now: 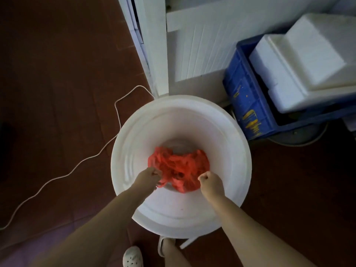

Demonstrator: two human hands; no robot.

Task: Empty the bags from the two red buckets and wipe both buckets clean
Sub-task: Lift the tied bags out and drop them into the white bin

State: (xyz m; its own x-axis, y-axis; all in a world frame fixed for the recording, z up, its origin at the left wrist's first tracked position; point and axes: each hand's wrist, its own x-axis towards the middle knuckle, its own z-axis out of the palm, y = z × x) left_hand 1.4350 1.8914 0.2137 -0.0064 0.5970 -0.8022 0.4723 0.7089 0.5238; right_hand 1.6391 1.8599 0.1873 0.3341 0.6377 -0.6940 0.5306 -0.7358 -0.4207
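Neither red bucket is in view, so how far the wiping has come cannot be judged from here; no cloth shows either. What can be seen is a heap of red plastic bags (178, 167) lying at the bottom of a large white tub (181, 214) that stands on the brown floor (57, 74). That suggests the emptying step is under way or nearly done, with both wipes probably still to do.

Both arms reach down into the tub from the near side. The left hand (149, 175) is curled, pinching the left edge of the crumpled bags. The right hand (210, 180) is balled into a fist at the right edge of the heap (it seems to grip bag plastic, though motion blur makes that uncertain).
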